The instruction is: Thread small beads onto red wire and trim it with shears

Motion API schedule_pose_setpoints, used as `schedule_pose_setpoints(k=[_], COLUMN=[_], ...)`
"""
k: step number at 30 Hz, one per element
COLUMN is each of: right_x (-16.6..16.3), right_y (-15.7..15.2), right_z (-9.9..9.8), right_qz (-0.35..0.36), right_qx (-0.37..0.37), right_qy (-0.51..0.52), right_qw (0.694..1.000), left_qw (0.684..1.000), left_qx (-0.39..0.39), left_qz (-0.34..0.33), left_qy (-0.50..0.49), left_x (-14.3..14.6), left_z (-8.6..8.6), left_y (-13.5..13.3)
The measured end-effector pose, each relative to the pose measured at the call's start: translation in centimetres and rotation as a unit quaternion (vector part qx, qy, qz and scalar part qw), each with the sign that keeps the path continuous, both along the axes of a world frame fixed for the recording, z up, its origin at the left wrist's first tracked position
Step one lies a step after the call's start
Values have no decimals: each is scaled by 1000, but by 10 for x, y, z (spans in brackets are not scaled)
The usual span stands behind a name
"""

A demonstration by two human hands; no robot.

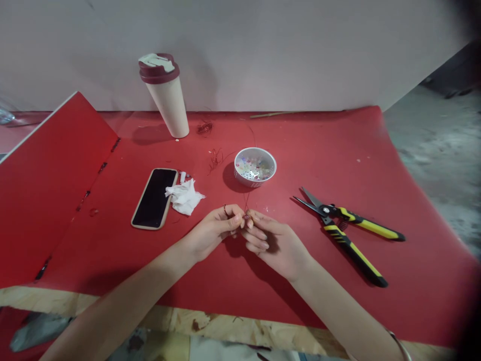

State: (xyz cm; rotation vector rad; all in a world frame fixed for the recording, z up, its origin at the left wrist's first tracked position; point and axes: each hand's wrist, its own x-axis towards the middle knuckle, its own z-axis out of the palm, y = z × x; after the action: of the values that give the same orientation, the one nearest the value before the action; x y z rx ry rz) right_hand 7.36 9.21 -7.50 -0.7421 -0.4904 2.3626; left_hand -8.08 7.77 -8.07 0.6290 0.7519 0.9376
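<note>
Near the middle of the table, my left hand [212, 230] and my right hand [276, 245] meet, fingertips almost touching. Both are closed in a pinch on a thin red cord [246, 200], whose loose ends stick up toward the bowl; whether it is thread or wire I cannot tell. A dark band or strand circles a finger of my left hand. Whatever else lies between the fingertips is too small to make out. Just beyond my hands stands a small perforated metal bowl [255, 183] with many small pale and coloured beads [255, 168] inside.
Yellow-and-black shears [336, 220] lie spread on the right of the red tabletop [319, 296]. To the left are a phone [154, 200], a crumpled tissue [186, 196] and a hinged red panel [48, 185]. Behind stand a lidded cup [169, 105] and tangled red strands [205, 128].
</note>
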Motion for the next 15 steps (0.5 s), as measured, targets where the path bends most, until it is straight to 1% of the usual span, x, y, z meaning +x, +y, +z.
schedule_pose_setpoints(k=[4, 8, 15], right_x=[-1, -2, -2], right_y=[-1, -2, -2], right_z=[1, 1, 4], right_qz=[-22, -47, -38], right_qx=[-23, -18, -2], right_qy=[-12, -26, -25], right_qw=[999, 998, 999], left_qw=[999, 996, 991], left_qx=[19, 48, 72], left_qz=[18, 23, 11], left_qy=[36, 77, 113], left_x=[1, 2, 1], left_z=[0, 0, 1], left_y=[1, 1, 0])
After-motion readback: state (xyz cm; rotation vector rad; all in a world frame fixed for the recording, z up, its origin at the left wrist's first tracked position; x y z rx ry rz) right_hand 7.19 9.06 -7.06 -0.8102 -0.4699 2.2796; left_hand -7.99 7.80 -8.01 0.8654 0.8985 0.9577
